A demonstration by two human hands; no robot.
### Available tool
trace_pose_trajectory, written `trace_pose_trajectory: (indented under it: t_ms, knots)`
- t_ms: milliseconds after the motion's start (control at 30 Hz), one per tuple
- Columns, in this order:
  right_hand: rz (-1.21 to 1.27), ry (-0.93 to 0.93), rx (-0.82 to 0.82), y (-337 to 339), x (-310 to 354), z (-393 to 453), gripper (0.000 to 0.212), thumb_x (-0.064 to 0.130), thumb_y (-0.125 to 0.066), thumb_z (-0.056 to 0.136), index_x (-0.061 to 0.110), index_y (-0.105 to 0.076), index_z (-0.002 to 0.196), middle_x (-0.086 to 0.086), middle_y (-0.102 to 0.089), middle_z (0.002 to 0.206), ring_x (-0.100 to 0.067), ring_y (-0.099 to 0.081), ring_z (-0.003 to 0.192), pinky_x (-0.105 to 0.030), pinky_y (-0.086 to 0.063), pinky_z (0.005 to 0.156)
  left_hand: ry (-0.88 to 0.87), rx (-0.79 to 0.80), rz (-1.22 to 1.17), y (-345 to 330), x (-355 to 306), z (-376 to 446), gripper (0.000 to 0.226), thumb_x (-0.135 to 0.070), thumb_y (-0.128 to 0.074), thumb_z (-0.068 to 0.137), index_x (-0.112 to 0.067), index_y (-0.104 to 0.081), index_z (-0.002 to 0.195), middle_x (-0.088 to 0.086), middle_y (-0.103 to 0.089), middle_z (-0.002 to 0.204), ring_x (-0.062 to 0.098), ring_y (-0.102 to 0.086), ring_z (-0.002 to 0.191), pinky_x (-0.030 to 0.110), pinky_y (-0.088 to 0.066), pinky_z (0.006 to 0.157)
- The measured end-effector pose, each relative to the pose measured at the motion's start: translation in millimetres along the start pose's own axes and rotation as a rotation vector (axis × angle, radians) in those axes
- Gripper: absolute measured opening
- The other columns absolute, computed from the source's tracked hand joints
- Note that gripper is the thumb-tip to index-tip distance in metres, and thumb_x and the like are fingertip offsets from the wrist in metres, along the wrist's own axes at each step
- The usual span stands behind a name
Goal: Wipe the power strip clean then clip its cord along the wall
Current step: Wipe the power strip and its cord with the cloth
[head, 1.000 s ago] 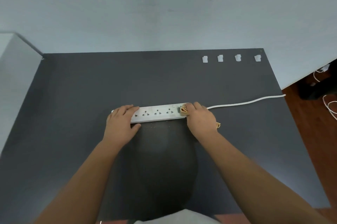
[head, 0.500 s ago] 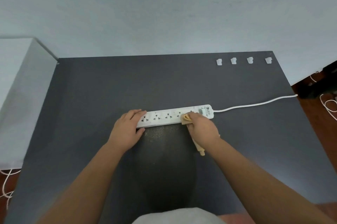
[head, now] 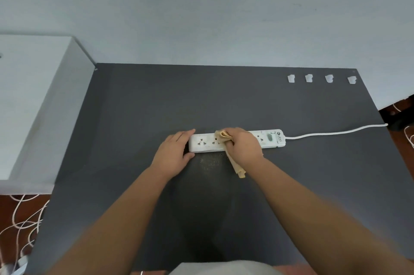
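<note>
The right hand [head: 243, 146] clutches a cloth [head: 221, 135] on the power strip [head: 271, 138]; the left hand [head: 172, 153] lies flat, fingers spread, bracing its end on the surface [head: 134, 118].

White power strip [head: 237, 141] flat, cord [head: 336, 133] rightward

Power strip [head: 237, 142]: white, grey-green switch; cord [head: 331, 134] white. Cloth [head: 221, 137]: tan. Table [head: 134, 118]: dark grey; clips [head: 291, 78] white.

Head cam, looks fwd-down, near table [head: 134, 118]
</note>
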State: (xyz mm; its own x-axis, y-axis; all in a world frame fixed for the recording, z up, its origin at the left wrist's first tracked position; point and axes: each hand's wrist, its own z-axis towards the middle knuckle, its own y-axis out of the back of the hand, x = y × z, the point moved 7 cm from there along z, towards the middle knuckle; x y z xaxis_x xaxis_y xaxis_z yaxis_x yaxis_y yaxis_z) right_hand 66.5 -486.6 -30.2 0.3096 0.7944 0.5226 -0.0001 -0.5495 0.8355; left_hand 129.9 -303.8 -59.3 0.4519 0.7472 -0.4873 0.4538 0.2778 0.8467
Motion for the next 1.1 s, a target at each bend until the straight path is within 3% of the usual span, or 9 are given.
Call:
trace_pose_trajectory:
  t_ms: [133,267,400,533,733,867,1000,1100]
  knots:
    - [-0.129,0.238,0.223,-26.8,33.5,-1.0,0.028,0.018,-0.054,0.086,0.023,-0.064,0.111,-0.003,-0.066,0.106,-0.025,-0.06,0.1,-0.036,-0.05,0.078,0.019,-0.015,-0.054,-0.4,3.5,0.6,0.076,-0.031,-0.068,0.084,-0.028,-0.026,0.147,-0.002,-0.048,0.142,0.023,-0.044,0.128,0.038,-0.038,0.107]
    - [-0.077,0.157,0.085,-20.0,35.8,18.8,0.029,0.016,-0.052,0.083,0.026,-0.065,0.107,-0.003,-0.065,0.097,-0.027,-0.062,0.091,-0.037,-0.051,0.073,0.035,-0.045,-0.108,3.0,6.0,-0.6,0.086,-0.028,-0.07,0.083,-0.032,-0.016,0.149,-0.011,-0.049,0.143,0.02,-0.046,0.127,0.036,-0.04,0.104]
    - [-0.177,0.266,0.234,-41.2,67.6,18.1,0.024,0.02,-0.053,0.085,0.023,-0.062,0.107,-0.005,-0.062,0.099,-0.03,-0.06,0.094,-0.041,-0.051,0.074,0.037,-0.081,-0.183,6.4,7.1,-2.2,0.097,-0.023,-0.073,0.079,-0.036,-0.007,0.15,-0.013,-0.054,0.137,0.021,-0.05,0.122,0.036,-0.043,0.097]
    - [-0.207,0.159,0.14,-33.2,67.3,39.2,0.025,0.018,-0.05,0.084,0.018,-0.062,0.105,-0.007,-0.063,0.103,-0.03,-0.06,0.098,-0.038,-0.049,0.075,0.076,-0.084,-0.232,8.6,9.4,-2.6,0.107,-0.023,-0.074,0.077,-0.041,0.004,0.148,-0.013,-0.057,0.133,0.021,-0.049,0.121,0.036,-0.042,0.097]
    - [-0.276,0.329,0.399,-42.3,83.7,27.4,0.027,0.02,-0.053,0.084,0.027,-0.061,0.109,-0.005,-0.064,0.102,-0.026,-0.06,0.097,-0.037,-0.049,0.074,0.077,-0.07,-0.293,7.1,12.0,-3.1,0.11,-0.024,-0.076,0.076,-0.044,0.006,0.147,-0.018,-0.059,0.129,0.018,-0.049,0.121,0.033,-0.04,0.095]
    - [-0.273,0.165,0.212,-19.7,51.5,33.6,0.029,0.016,-0.049,0.084,0.026,-0.061,0.11,-0.004,-0.062,0.105,-0.027,-0.059,0.098,-0.035,-0.048,0.075,0.109,-0.058,-0.287,8.4,9.8,-4.1,0.109,-0.025,-0.075,0.077,-0.045,0.006,0.147,-0.023,-0.053,0.135,0.015,-0.044,0.127,0.03,-0.036,0.1]
    - [-0.27,0.304,0.416,-34.7,51.3,2.0,0.016,0.026,-0.054,0.084,0.027,-0.064,0.097,0.0,-0.066,0.097,-0.024,-0.06,0.095,-0.037,-0.051,0.075,0.105,-0.038,-0.267,7.9,7.7,-4.5,0.106,-0.029,-0.074,0.078,-0.044,0.004,0.148,-0.021,-0.052,0.137,0.015,-0.043,0.129,0.033,-0.037,0.103]
    - [0.067,0.001,0.134,7.5,23.0,9.1,0.011,0.027,-0.054,0.086,0.019,-0.059,0.08,0.0,-0.066,0.082,-0.021,-0.06,0.082,-0.032,-0.046,0.067,0.097,-0.078,-0.192,13.7,2.0,-9.0,0.101,-0.034,-0.071,0.08,-0.036,0.002,0.15,-0.017,-0.051,0.139,0.015,-0.042,0.129,0.035,-0.037,0.106]
